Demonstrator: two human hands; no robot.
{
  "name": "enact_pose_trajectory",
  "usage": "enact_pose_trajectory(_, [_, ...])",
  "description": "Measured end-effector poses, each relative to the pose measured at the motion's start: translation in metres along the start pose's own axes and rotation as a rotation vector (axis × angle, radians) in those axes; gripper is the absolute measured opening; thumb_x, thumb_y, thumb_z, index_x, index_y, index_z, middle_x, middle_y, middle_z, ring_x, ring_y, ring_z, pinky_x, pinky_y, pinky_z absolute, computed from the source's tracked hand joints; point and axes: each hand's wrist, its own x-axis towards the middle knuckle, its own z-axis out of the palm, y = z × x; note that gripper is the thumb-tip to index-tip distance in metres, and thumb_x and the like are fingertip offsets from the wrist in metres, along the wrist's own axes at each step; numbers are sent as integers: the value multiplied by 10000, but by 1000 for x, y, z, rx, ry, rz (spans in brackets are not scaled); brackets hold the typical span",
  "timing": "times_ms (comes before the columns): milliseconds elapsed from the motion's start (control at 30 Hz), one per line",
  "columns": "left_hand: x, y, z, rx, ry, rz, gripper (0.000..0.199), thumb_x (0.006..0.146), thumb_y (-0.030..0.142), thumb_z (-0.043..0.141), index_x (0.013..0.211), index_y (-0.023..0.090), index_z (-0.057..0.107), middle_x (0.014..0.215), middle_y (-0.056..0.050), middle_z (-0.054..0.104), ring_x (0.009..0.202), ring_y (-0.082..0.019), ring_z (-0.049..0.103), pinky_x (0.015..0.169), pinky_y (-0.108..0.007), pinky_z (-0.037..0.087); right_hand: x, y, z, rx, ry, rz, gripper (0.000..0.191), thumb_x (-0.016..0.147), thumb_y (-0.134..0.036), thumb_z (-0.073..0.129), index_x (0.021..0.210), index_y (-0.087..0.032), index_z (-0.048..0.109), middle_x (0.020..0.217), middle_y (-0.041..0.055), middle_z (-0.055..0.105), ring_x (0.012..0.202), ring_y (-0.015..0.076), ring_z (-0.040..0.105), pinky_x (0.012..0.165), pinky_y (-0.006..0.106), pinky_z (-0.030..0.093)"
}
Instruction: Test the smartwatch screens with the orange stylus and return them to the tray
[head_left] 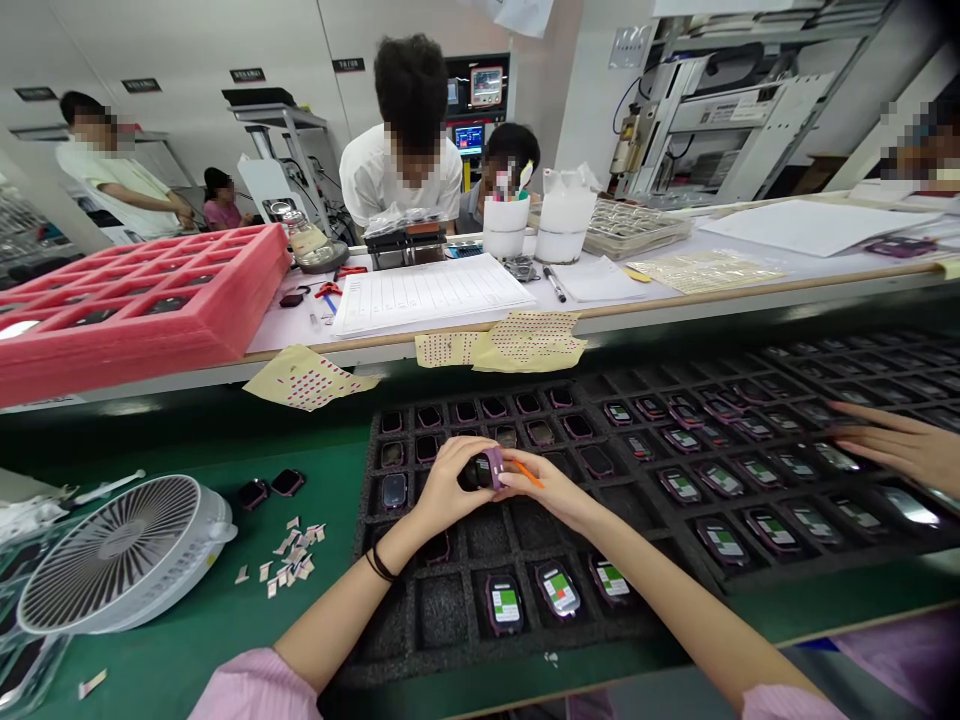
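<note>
A purple-edged watch case is held up over the black foam tray. My left hand is closed round its left side, thumb and fingers on its edges. My right hand touches the right side of the case with its fingertips and also grips an orange stick. Beneath and around my hands, tray pockets hold dark-screened watches, such as one at the left. Along the near row, watches with green and white screens lie face up. Several pockets close to my hands hold nothing.
At the left stand a white fan and small scattered strips. A shelf edge with yellow sticker sheets and a pink foam tray lies ahead. Another person's hand is over the right-hand tray; people are behind the bench.
</note>
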Motion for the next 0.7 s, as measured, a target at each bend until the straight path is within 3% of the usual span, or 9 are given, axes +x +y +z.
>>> enact_pose_trajectory(100, [0, 2, 0, -45, 12, 21, 422, 710, 266, 726, 1106, 214, 592, 1099, -99, 646, 1050, -249, 564, 938, -427, 422, -2, -1, 0, 53, -56, 29, 397, 741, -333, 722, 1094, -167, 649, 963, 73, 670, 824, 168, 636, 756, 353, 558])
enact_pose_trajectory(467, [-4, -5, 3, -34, -45, 59, 476, 747, 268, 700, 1197, 232, 550, 1194, -103, 612, 1135, -249, 530, 982, -452, 409, -4, 1, -1, 154, -45, 30, 340, 742, -296, 724, 1044, -160, 648, 923, 69, 676, 812, 185, 648, 735, 372, 567])
enact_pose_trajectory(700, [-4, -3, 3, -33, -30, 38, 441, 743, 267, 701, 1164, 226, 576, 1165, -107, 630, 1108, -256, 548, 964, -458, 417, -5, -2, 2, 153, -63, 49, 382, 733, -296, 727, 1081, -174, 626, 1014, 82, 663, 897, 201, 645, 792, 392, 551])
